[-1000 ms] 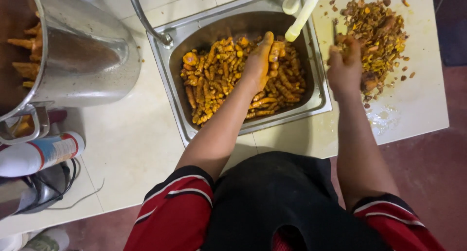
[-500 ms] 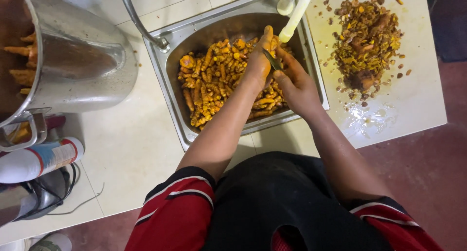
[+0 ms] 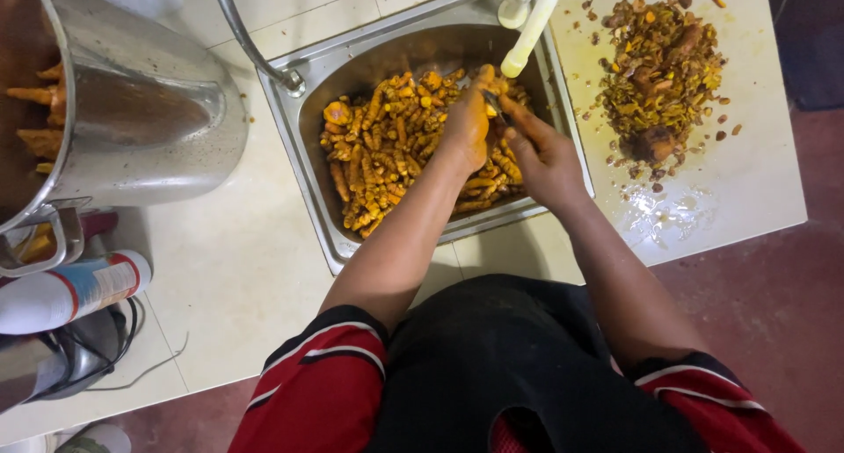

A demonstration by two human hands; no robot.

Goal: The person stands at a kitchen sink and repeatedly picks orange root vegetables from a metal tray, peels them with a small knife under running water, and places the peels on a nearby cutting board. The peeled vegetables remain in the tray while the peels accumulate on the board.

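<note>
- Two hands meet over the far right part of the steel sink, which is set into the pale counter.
- My left hand is curled around an orange root piece, fingers closed on it, just under the pale tap spout.
- My right hand is closed around a small dark tool; I see only a sliver of it between the two hands, pressed against the held piece, and I cannot tell what kind of blade it is.
- The heap of orange roots fills the sink basin beneath both hands, wet and packed close.
- To the right, on the counter, a pile of brown and yellow peelings sits well apart from the sink, with a wet patch just near it.
- On the left stands a big steel pot, holding more orange roots at its left edge.
- A white spray can lies on its side near the pot's handle.
</note>
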